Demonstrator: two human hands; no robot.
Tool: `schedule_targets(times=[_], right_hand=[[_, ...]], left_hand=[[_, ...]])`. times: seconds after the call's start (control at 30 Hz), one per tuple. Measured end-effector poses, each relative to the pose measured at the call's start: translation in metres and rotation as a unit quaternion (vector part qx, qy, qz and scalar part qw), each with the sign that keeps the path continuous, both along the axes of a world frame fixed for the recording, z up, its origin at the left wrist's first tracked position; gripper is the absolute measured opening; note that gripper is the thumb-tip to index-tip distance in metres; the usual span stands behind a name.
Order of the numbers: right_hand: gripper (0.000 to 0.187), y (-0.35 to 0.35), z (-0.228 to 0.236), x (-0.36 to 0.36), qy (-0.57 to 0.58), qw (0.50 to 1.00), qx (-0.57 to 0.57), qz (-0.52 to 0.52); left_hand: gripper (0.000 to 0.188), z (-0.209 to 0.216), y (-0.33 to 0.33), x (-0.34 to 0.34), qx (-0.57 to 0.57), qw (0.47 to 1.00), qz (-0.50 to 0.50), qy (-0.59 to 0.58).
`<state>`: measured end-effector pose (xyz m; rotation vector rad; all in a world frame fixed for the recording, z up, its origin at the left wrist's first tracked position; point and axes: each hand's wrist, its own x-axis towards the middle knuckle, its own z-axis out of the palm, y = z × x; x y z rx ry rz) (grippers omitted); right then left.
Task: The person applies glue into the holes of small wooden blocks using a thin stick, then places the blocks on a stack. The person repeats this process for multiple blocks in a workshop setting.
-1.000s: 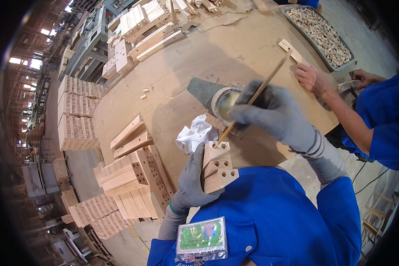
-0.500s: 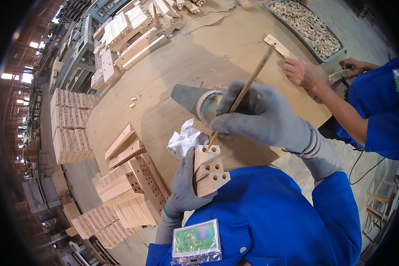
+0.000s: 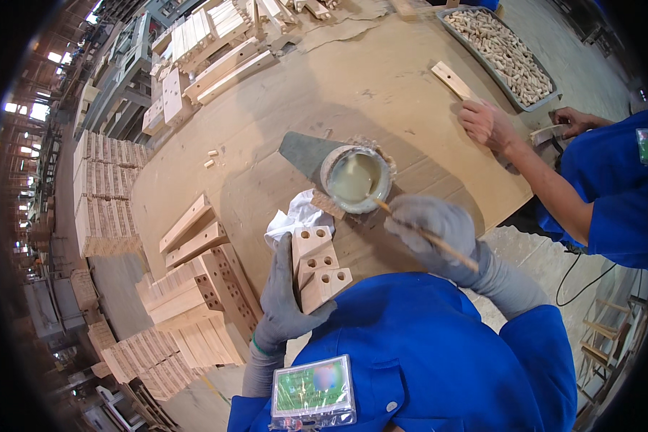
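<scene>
My gloved left hand (image 3: 284, 306) is closed round a few pale wooden pieces (image 3: 315, 263) stacked stepwise, their ends with paired round holes facing up. In my gloved right hand (image 3: 435, 230) is a thin wooden stick (image 3: 448, 249), pinched between the fingers. The stick's tip reaches the near side of a round pot (image 3: 328, 173) of cloudy, pale liquid (image 3: 354, 177). The pot has a crusted rim and stands beside a dark green flat piece (image 3: 301, 153). A crumpled white cloth (image 3: 299, 214) lies just beyond the held pieces.
Stacked drilled wooden parts (image 3: 209, 295) stand at the left, two small dowels (image 3: 210, 158) beyond them. At the far right is a grey tray (image 3: 513, 101) full of dowels. Nearby, a co-worker's hand (image 3: 488, 126) holds a wooden strip (image 3: 452, 79). More wood lies at the far left.
My right hand has moved the stick's tip from a hole in the held pieces to the pot, and the stick now leans the other way. The left hand stays on the pieces, shifted slightly left.
</scene>
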<state>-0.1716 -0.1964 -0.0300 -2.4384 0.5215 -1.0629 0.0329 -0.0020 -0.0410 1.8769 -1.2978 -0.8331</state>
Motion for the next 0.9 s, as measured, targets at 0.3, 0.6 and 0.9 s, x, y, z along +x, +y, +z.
schedule_targets(times=[0.3, 0.6, 0.9], right_hand=[[0.026, 0.002, 0.002, -0.016, -0.057, 0.986, 0.145, 0.065], [0.025, 0.006, -0.023, -0.005, -0.134, 0.972, 0.172, 0.084], [0.015, 0.0, 0.024, -0.013, -0.036, 0.966, 0.19, 0.173]], left_hand=[[0.117, -0.003, 0.0, 0.0, -0.01, 1.0, 0.008, 0.019], [0.116, -0.002, 0.001, -0.003, -0.012, 1.0, 0.014, 0.013], [0.116, 0.002, -0.001, -0.008, 0.011, 1.0, 0.018, 0.006]])
